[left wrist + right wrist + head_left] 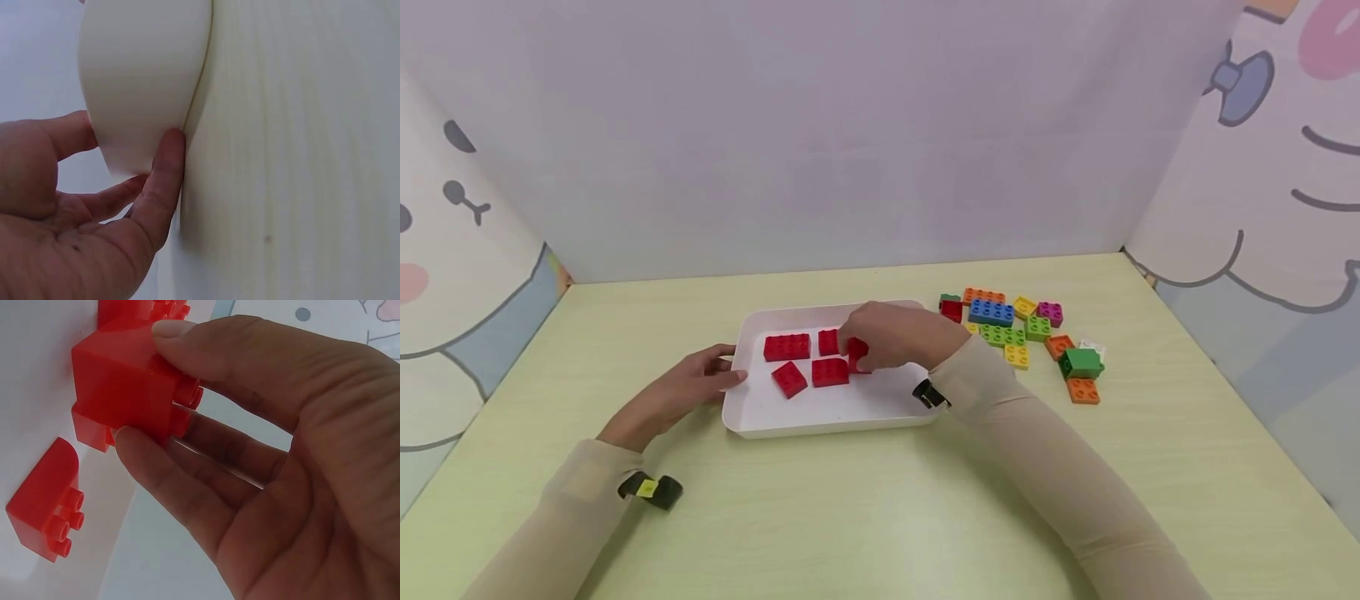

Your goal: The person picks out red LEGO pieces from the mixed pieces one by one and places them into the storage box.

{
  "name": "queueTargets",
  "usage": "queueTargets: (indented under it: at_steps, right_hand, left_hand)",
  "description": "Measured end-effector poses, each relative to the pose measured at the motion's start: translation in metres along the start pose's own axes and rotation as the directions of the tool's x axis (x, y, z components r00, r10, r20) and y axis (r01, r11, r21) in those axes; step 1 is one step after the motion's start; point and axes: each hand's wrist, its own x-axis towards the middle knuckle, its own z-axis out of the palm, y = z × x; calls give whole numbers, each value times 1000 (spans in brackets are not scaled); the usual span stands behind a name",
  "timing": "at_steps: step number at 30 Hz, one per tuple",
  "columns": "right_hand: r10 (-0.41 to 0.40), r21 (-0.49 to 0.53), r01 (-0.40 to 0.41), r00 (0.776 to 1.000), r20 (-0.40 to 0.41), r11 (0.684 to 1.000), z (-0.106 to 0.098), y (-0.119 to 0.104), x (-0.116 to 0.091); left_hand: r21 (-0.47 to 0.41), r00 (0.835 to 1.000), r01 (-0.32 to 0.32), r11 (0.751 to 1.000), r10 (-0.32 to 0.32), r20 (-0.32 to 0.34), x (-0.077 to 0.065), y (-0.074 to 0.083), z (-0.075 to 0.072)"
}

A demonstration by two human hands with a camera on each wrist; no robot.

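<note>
A white tray (865, 408) holds several red toy building bricks, among them a long brick (787, 347) at the left and a curved-top brick (830, 372) near the middle. My right hand (898, 335) is over the tray and pinches a red building brick (119, 378) between thumb and fingers. Its studs point toward the palm in the right wrist view; the fingers partly cover it in the head view. At the tray's left end, my left hand (688, 385) holds the wall, thumb at the rim and fingers against the outside.
To the right of the tray lie several loose bricks, including a blue brick (992, 312), a dark green brick (1081, 363) and an orange brick (1083, 391). A pale curtain (850, 167) hangs behind the table (820, 517).
</note>
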Motion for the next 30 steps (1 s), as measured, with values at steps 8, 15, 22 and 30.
queueTargets:
  at_steps: [8,15,22,30]
  right_hand:
    - [18,-30,-18,1000,19,999,3,2,2]
    - [20,-28,-19,1000,24,999,5,3,3]
    - [27,-24,-27,999,17,999,2,1,0]
    - [-2,6,2,995,-101,1000,-27,3,-27]
  left_hand:
    - [-3,1000,-8,1000,8,3,0,2,-1]
    - [-4,1000,-10,1000,10,8,0,3,-1]
    - [-5,1000,-5,1000,5,8,1,0,-1]
    - [-2,1000,4,1000,-4,1,2,-3,0]
